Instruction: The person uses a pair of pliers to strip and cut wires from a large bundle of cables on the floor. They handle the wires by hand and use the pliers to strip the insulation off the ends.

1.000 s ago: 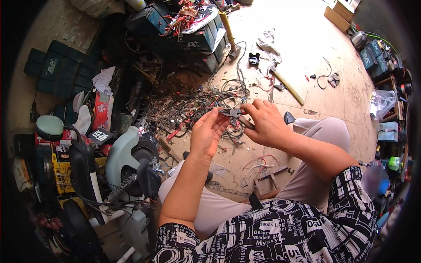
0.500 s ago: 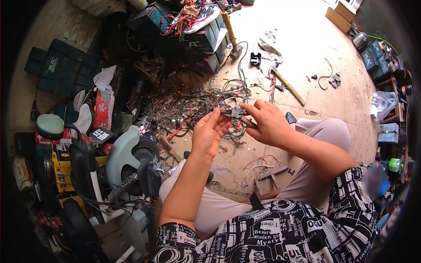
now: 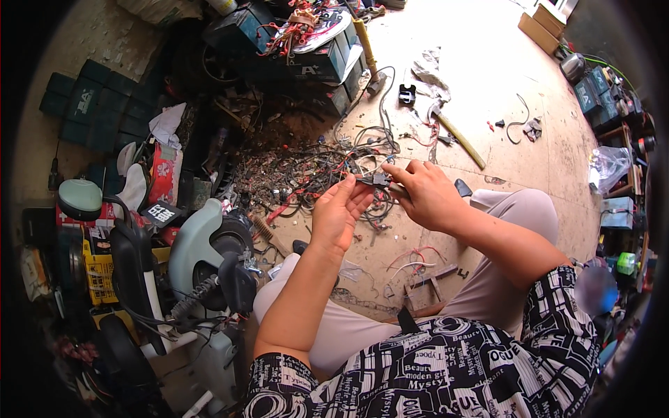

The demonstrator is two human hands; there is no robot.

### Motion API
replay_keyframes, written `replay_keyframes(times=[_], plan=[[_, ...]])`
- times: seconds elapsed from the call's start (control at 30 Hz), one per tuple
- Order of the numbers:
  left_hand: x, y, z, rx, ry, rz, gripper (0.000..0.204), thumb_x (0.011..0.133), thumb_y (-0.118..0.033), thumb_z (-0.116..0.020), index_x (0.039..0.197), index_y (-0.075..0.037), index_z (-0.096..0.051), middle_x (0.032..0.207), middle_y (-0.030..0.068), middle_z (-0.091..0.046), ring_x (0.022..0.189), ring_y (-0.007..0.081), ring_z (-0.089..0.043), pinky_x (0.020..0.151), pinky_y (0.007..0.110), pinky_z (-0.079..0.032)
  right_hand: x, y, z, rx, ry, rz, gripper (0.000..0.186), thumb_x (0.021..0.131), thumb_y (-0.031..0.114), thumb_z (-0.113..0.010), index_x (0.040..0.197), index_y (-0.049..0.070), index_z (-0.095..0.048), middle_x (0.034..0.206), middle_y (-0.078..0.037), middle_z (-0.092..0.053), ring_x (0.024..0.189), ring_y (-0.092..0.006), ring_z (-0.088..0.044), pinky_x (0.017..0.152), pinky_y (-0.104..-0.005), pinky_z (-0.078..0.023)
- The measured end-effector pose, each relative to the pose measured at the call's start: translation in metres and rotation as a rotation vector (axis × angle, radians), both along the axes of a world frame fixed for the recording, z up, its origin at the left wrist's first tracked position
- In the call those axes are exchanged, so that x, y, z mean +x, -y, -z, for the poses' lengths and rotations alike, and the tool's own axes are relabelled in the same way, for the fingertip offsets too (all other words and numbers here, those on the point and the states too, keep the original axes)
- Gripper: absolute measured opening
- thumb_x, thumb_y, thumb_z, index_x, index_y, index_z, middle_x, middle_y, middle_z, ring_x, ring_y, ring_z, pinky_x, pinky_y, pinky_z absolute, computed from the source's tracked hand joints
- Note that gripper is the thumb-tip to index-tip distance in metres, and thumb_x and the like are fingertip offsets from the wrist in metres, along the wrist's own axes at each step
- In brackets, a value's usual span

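My right hand [image 3: 424, 194] is closed around a pair of pliers [image 3: 381, 180], its dark metal head pointing left toward my other hand. My left hand [image 3: 341, 209] is raised palm up, with its thumb and forefinger pinched near the plier jaws. A small dark piece seems to sit at those fingertips, too small to name. Beneath both hands, a tangled heap of cut wires and scrap [image 3: 306, 171] spreads over the floor.
A hammer [image 3: 461, 141] with a wooden handle lies beyond my right hand. Dark battery-like boxes [image 3: 313, 66] stand at the far side. Close on my left is a grey-green scooter part [image 3: 191, 244] with a spring. Loose wires [image 3: 418, 261] lie between my legs.
Both hands have shifted slightly to the right. The pliers have turned a little in my right hand, and less of their handles shows.
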State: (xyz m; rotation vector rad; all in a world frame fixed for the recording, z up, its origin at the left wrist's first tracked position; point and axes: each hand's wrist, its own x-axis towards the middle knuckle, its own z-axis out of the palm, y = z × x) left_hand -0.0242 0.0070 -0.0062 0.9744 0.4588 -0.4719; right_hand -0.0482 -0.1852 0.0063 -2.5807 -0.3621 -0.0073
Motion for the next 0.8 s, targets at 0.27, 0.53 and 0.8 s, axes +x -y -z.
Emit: replay_keyframes(times=[0.27, 0.53, 0.8], plan=[[-0.002, 0.0, -0.002, -0.001, 0.002, -0.028, 0.021, 0.094, -0.019, -0.055, 0.101, 0.001, -0.055, 0.097, 0.0122, -0.064, 0.089, 0.0191, -0.064, 0.078, 0.029, -0.055, 0.002, -0.004, 0.014, 0.036, -0.019, 0.0, 0.029, 0.084, 0.027, -0.062, 0.102, 0.005, -0.056, 0.084, -0.017, -0.056, 0.08, -0.0346, -0.056, 0.072, -0.0413, -0.046], [-0.006, 0.001, 0.004, -0.009, 0.047, 0.005, 0.024, 0.094, -0.018, -0.054, 0.106, 0.002, -0.056, 0.1, 0.0121, -0.064, 0.09, 0.0198, -0.063, 0.077, 0.03, -0.053, -0.001, -0.004, 0.013, 0.058, -0.177, 0.049, 0.033, 0.081, 0.035, -0.063, 0.084, 0.003, -0.057, 0.079, -0.019, -0.062, 0.076, -0.0364, -0.061, 0.069, -0.0446, -0.048], [-0.022, 0.012, 0.01, 0.122, 0.195, 0.04, 0.016, 0.097, -0.023, -0.047, 0.095, -0.008, -0.052, 0.087, 0.0033, -0.062, 0.078, 0.014, -0.062, 0.068, 0.028, -0.052, -0.023, 0.002, -0.009, 0.076, -0.229, 0.029, 0.032, 0.086, 0.035, -0.054, 0.083, 0.003, -0.058, 0.077, -0.021, -0.062, 0.075, -0.0397, -0.06, 0.067, -0.0472, -0.046]])
